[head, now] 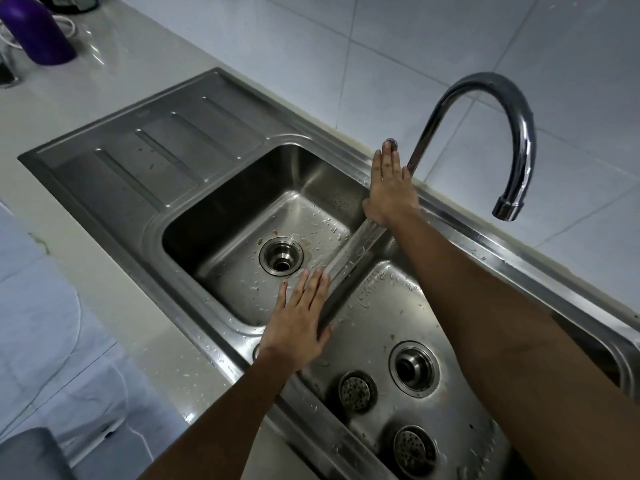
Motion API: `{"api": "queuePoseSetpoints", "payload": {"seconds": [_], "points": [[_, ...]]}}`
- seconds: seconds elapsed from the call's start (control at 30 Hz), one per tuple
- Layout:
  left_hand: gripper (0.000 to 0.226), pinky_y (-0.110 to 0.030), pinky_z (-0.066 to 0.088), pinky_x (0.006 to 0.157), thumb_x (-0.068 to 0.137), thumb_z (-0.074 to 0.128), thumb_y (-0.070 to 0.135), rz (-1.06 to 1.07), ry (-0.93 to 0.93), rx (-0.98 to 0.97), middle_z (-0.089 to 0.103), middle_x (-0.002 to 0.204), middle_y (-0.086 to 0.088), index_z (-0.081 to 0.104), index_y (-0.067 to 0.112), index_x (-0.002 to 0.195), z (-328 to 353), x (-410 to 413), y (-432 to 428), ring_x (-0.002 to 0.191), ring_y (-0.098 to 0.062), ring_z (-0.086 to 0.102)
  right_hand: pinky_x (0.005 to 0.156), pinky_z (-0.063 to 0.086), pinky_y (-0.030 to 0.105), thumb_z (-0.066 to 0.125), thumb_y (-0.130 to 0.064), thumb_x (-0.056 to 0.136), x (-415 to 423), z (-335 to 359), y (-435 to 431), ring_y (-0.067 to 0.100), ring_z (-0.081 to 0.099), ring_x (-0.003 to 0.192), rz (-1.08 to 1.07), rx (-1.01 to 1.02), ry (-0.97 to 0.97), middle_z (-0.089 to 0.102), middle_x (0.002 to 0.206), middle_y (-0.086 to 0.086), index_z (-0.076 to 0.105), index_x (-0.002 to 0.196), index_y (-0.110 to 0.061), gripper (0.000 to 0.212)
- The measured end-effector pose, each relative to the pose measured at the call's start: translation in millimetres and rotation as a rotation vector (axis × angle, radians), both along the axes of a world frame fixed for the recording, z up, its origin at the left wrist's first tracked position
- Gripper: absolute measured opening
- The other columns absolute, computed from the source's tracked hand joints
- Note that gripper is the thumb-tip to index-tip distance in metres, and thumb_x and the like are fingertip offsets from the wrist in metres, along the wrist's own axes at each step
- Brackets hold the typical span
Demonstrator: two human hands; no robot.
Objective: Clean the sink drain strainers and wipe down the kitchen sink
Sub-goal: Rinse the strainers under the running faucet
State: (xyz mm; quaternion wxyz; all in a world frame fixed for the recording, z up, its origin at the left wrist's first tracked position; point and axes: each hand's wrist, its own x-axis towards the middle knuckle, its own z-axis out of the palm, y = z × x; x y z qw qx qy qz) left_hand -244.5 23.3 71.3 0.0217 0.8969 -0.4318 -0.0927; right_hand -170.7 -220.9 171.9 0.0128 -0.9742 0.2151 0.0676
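Sink divider [360, 251] runs between left hand [298, 329] and right hand [389, 190].

Wall [415, 46] behind: large pale grey tiles, thin grout lines, soft sheen. Worktop [114, 84] pale, glossy, lightly reflective. At its far left corner stood a purple bottle [38, 32], a white cable [68, 25] looped just behind it, and a dark appliance [72, 3] cut off by the top edge. Floor [41, 306] at lower left pale, bluish. Light dim, even.
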Motion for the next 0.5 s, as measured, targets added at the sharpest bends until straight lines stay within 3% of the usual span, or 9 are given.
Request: {"api": "queuePoseSetpoints", "payload": {"seconds": [0.3,0.5], "points": [[0.081,-0.054,0.012,0.116,0.091,0.027,0.059,0.014,-0.034,-0.058,-0.007,0.157,-0.009,-0.005,0.014,0.150,-4.2,0.6,0.8,0.145,-0.029,-0.006,0.117,-0.004,0.041,0.052,-0.021,0.093,0.3,5.8,0.5,0.028,-0.020,0.145,-0.012,-0.002,0.084,-0.033,0.152,0.015,-0.023,0.147,-0.004,0.094],[0.081,-0.053,0.011,0.115,0.090,0.030,0.058,0.020,-0.041,-0.050,-0.001,0.158,-0.010,-0.002,0.015,0.151,-4.1,0.7,-0.1,0.145,-0.028,-0.002,0.119,-0.003,0.041,0.052,-0.026,0.094,5.4,9.7,0.8,0.028,-0.017,0.146,-0.029,0.015,0.097,-0.032,0.153,0.015,-0.021,0.148,-0.003,0.093]]}}
